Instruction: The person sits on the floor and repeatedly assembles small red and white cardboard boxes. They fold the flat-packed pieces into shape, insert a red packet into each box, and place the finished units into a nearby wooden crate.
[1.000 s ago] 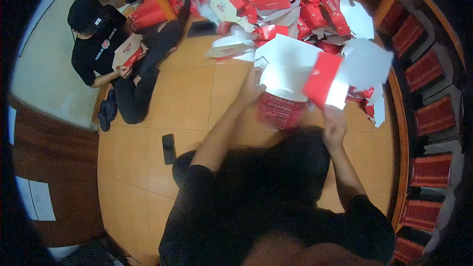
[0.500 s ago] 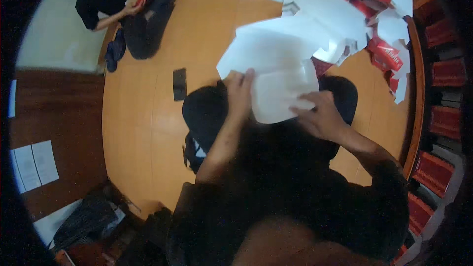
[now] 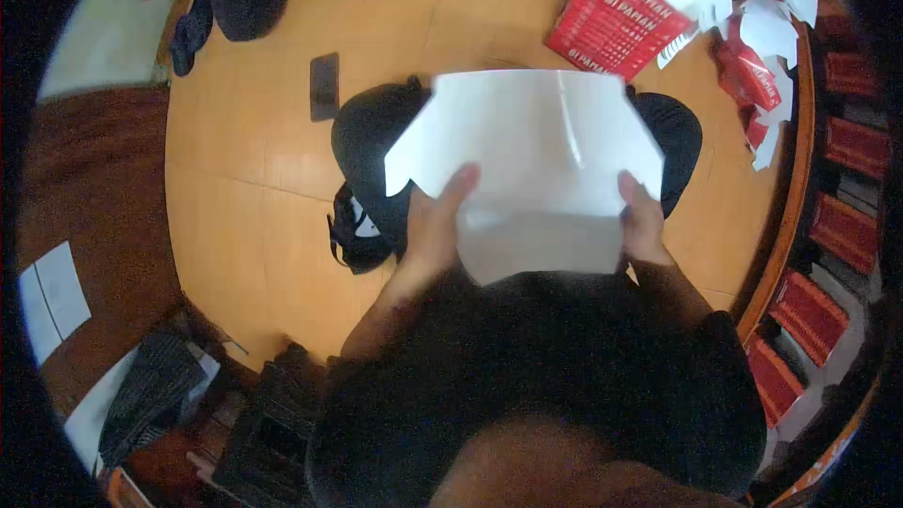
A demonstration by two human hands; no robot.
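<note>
Head view: we have lifted the white cardboard blank (image 3: 527,155) off the red pile (image 3: 616,14) and our left hand (image 3: 435,226) and right hand (image 3: 642,224) now grip it spread flat over our lap.

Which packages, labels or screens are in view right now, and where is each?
Flat carton blank: white, held in both hands at centre.
Red carton: rectangular, white lettering, floor upper right.
Red-and-white carton blanks: loose pile, far right.
Phone: dark rectangle, screen off, floor upper left.
</note>
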